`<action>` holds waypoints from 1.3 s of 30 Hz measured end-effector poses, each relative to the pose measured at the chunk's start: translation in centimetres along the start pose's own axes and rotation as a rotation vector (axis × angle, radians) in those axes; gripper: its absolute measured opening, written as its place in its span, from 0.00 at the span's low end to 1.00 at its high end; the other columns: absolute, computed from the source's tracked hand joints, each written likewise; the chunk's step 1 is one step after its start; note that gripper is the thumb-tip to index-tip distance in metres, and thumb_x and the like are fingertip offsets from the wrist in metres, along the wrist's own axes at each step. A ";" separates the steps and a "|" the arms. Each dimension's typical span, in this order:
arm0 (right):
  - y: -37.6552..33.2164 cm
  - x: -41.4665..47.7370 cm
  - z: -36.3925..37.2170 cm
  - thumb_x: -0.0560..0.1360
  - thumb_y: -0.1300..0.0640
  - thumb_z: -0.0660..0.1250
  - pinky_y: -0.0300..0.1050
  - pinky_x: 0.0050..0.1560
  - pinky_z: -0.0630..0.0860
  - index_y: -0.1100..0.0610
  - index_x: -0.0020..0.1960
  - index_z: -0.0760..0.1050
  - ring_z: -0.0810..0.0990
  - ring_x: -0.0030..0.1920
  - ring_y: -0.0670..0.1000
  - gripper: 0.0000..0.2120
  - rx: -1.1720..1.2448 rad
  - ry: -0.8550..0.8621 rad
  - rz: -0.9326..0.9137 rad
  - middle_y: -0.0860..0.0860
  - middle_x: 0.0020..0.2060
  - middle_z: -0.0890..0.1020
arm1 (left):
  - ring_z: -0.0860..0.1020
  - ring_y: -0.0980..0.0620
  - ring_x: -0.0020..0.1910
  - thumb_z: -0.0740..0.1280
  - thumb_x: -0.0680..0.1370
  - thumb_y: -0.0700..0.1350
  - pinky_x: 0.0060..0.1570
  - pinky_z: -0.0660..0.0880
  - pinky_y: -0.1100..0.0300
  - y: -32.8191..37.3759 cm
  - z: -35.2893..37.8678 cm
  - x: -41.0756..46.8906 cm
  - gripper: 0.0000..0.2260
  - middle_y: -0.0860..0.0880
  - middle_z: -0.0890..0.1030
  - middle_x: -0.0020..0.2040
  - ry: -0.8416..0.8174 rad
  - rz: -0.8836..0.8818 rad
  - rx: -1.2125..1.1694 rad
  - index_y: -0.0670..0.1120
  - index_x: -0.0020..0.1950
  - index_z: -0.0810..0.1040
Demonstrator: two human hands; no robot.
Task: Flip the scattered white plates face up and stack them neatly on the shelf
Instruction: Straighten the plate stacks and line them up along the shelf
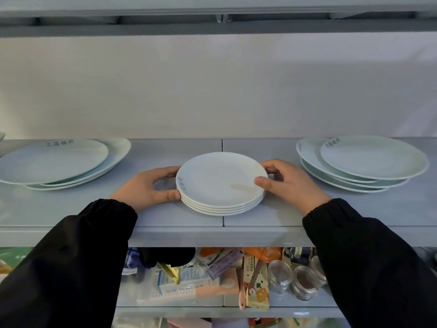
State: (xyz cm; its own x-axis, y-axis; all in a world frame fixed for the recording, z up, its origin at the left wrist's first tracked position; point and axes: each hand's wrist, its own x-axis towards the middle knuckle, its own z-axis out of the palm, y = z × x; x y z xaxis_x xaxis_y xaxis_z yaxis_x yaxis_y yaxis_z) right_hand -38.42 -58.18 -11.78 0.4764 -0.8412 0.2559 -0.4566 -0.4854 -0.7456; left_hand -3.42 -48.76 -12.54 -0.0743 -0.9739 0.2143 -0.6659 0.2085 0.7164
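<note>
A neat stack of several small white plates (220, 181), face up, stands in the middle of the grey shelf (179, 235). My left hand (147, 189) grips the stack's left edge, thumb at the near side and fingers curled round the far rim. My right hand (289, 183) grips the right edge, with the thumb on the top plate's rim. To the left lies a loose pile of larger white plates (61, 162), face up. Another uneven pile of larger plates (364, 163) lies to the right.
A white wall closes the back of the shelf, and another shelf board (212, 27) runs overhead. The lower shelf (279, 304) holds boxes, packets and glass jars (300, 280).
</note>
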 end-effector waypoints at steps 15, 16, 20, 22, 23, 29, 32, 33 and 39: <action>-0.7 -0.2 -0.1 0.64 0.31 0.68 0.40 0.51 0.71 0.40 0.59 0.74 0.76 0.57 0.36 0.27 -0.019 -0.127 -0.011 0.35 0.55 0.80 | 0.68 0.69 0.67 0.76 0.62 0.65 0.67 0.61 0.64 -0.2 0.0 0.0 0.38 0.69 0.75 0.65 0.002 0.000 -0.019 0.61 0.70 0.71; -0.8 -0.1 -0.1 0.63 0.32 0.70 0.42 0.52 0.72 0.40 0.60 0.73 0.77 0.57 0.38 0.28 -0.022 -0.161 -0.013 0.36 0.55 0.80 | 0.68 0.69 0.67 0.76 0.62 0.64 0.67 0.61 0.65 -0.2 0.0 0.0 0.38 0.70 0.74 0.65 0.012 0.000 -0.022 0.62 0.70 0.71; -1.0 -0.1 -0.1 0.59 0.35 0.78 0.43 0.58 0.73 0.40 0.65 0.68 0.76 0.59 0.39 0.38 -0.045 -0.248 -0.042 0.36 0.58 0.78 | 0.67 0.69 0.69 0.77 0.62 0.63 0.68 0.60 0.64 0.0 0.0 0.0 0.35 0.69 0.73 0.66 -0.001 0.013 -0.013 0.64 0.68 0.72; -1.0 -0.1 -0.1 0.58 0.36 0.80 0.42 0.57 0.72 0.39 0.67 0.66 0.74 0.60 0.38 0.42 -0.061 -0.259 -0.067 0.35 0.59 0.77 | 0.67 0.69 0.69 0.77 0.62 0.63 0.68 0.60 0.63 -0.1 0.0 0.0 0.36 0.69 0.73 0.67 -0.002 0.009 -0.006 0.64 0.69 0.72; -0.9 -0.1 -0.1 0.58 0.37 0.81 0.42 0.58 0.72 0.39 0.68 0.66 0.74 0.61 0.38 0.43 -0.069 -0.253 -0.077 0.35 0.60 0.77 | 0.67 0.69 0.69 0.77 0.62 0.63 0.68 0.60 0.63 -0.1 0.0 0.0 0.36 0.69 0.73 0.67 -0.003 0.006 -0.001 0.64 0.69 0.72; -0.8 -0.1 0.0 0.58 0.38 0.81 0.44 0.63 0.72 0.38 0.70 0.64 0.72 0.64 0.37 0.45 -0.062 -0.250 -0.085 0.35 0.63 0.75 | 0.67 0.66 0.70 0.75 0.65 0.64 0.69 0.61 0.61 -0.1 -0.2 -0.1 0.36 0.66 0.74 0.68 -0.024 -0.001 0.002 0.60 0.72 0.71; -1.1 -0.2 0.0 0.63 0.41 0.81 0.38 0.59 0.71 0.41 0.69 0.64 0.72 0.62 0.36 0.41 -0.015 -0.255 -0.078 0.34 0.61 0.74 | 0.70 0.60 0.69 0.69 0.69 0.66 0.70 0.62 0.57 -0.2 -0.4 -0.4 0.33 0.60 0.78 0.65 0.069 0.027 -0.085 0.55 0.71 0.72; -1.1 -0.4 -0.1 0.66 0.42 0.79 0.35 0.58 0.69 0.44 0.71 0.64 0.70 0.62 0.36 0.39 0.005 -0.232 -0.068 0.33 0.63 0.73 | 0.71 0.59 0.69 0.68 0.70 0.67 0.69 0.63 0.57 -0.2 -0.4 -0.4 0.32 0.58 0.79 0.64 0.109 0.033 -0.112 0.55 0.70 0.72; -0.5 -2.4 -1.4 0.76 0.38 0.65 0.44 0.72 0.58 0.44 0.78 0.55 0.56 0.72 0.37 0.35 0.022 -0.015 -0.032 0.37 0.73 0.59 | 0.76 0.58 0.63 0.62 0.72 0.58 0.60 0.66 0.73 1.1 0.2 -0.8 0.23 0.56 0.83 0.58 0.355 0.065 -0.154 0.52 0.65 0.76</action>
State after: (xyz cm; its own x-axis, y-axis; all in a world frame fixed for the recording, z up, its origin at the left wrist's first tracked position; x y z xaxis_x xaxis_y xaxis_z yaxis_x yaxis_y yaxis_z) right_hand -40.37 -56.27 -11.12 0.5015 -0.8217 0.2708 -0.4243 -0.5064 -0.7507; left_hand -4.23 -47.78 -12.05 0.1671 -0.8722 0.4596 -0.5470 0.3058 0.7793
